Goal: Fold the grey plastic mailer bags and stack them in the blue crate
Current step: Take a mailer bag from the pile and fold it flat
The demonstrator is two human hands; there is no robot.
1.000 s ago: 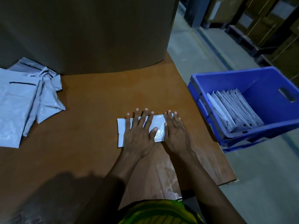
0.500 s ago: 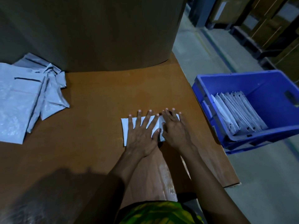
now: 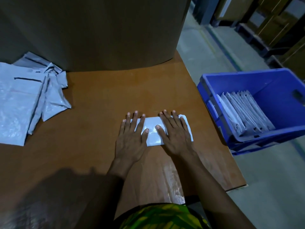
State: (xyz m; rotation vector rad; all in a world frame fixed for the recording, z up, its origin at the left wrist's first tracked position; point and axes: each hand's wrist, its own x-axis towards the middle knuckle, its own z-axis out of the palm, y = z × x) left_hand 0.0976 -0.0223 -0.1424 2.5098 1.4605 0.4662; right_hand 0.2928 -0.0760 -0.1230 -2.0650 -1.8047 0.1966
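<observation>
Brown worktop [image 3: 92, 100] carries a loose pile of unfolded grey mailers [image 3: 19, 103] at the left, cut off by the frame edge. At the middle, left hand [image 3: 132, 139] and right hand [image 3: 177, 138] press flat, fingers straight, on a folded mailer [image 3: 152, 129]. Beside the worktop on the right, the blue crate [image 3: 267, 86] holds a leaning row of folded mailers [image 3: 244, 111].

No text, label, brand or number can be read anywhere. The unfolded grey mailer bags [image 3: 19, 103] show only a dark strip. The cardboard boxes [image 3: 272, 22] far behind are too dim and blurred to show any print.
</observation>
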